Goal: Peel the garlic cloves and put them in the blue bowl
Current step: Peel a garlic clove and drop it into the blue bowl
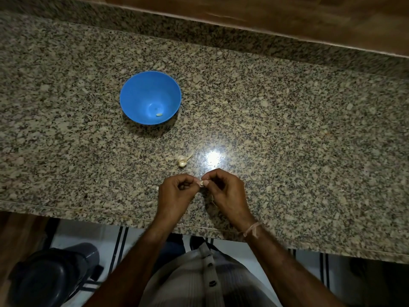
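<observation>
A blue bowl (141, 94) stands on the granite counter, left of centre, with one peeled clove (159, 114) lying on its bottom. A small clump of unpeeled garlic (182, 161) with a thin stem lies on the counter between the bowl and my hands. Just above the counter near its front edge, my left hand (174, 192) and my right hand (225, 191) meet. Both pinch a single pale garlic clove (201, 183) between thumb and fingertips. Most of that clove is hidden by my fingers.
The speckled granite counter (287, 129) runs wide to both sides, backed by a wooden wall (287, 16). A bright light reflection sits right of the garlic clump. Below the front edge are a dark bin (55, 278) and tiled floor.
</observation>
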